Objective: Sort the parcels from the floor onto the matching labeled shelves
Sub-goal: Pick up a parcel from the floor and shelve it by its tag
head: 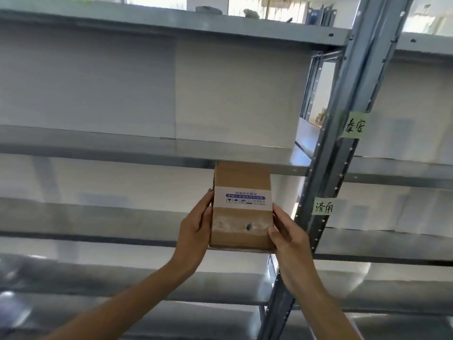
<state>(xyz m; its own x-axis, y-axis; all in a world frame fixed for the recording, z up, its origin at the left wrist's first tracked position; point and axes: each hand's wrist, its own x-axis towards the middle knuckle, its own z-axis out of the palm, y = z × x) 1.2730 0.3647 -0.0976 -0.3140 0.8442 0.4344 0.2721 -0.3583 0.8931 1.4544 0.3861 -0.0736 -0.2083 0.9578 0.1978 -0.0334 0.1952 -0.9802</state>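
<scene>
A small brown cardboard parcel [242, 217] with a white band of blue print is held up in front of the metal shelving. My left hand [196, 229] grips its left side and my right hand [286, 234] grips its right side. The parcel's top edge overlaps the front lip of a grey shelf board [147, 155]. Two green handwritten labels are stuck on the upright post [326, 173]: an upper label [355, 125] and a lower label [324, 206].
Grey metal shelf boards run across the view at several heights, with white backing panels behind them. A second shelving bay [404, 173] continues to the right of the post. Dark objects sit on the top board [208, 9].
</scene>
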